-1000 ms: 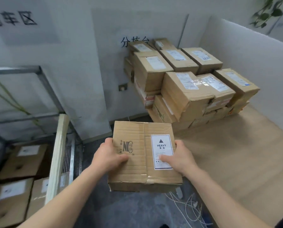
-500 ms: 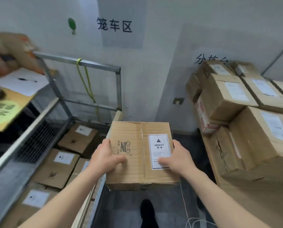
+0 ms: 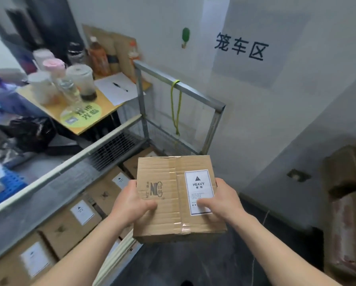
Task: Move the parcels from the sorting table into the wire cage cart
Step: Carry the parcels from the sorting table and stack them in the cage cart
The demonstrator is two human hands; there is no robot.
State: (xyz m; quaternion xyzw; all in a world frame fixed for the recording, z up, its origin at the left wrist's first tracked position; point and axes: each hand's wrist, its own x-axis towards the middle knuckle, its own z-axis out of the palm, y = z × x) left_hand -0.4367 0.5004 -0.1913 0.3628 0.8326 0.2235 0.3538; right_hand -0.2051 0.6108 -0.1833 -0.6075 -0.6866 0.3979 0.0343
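- Cardboard box (image 3: 173, 195) held in both hands at chest height, off every surface.
- Left hand (image 3: 131, 205) grips the left edge, thumb curled onto the top face beside the printed logo.
- Right hand (image 3: 222, 201) grips the right edge, thumb pressing the lower part of the white HEAVY label (image 3: 198, 191).
- Orientation: top face up and roughly level, label text upright to the holder. Tape seam runs near to far, just left of the label.
- Long axis: top face looks near square, cannot tell.
- Position: box hangs over the cart's (image 3: 200, 98) near right edge, above the dark floor (image 3: 214, 261); not in the cart yet.
- Parcels (image 3: 69, 228) with white labels lie flat in the cart bottom, to the left and below the box.
- Green rope (image 3: 174, 108) hangs from the cart's far rail.
- Desk (image 3: 86, 124) beyond the cart, carrying cups, bottles, paper and a pen.
- Diff vs 0.5 s ago: view has swung further left. Grip and box attitude unchanged.
- Cart and desk now fill the left half. The table stack (image 3: 346, 203) has slid to the right edge, blurred.
- The foot seen under the box before is out of sight.
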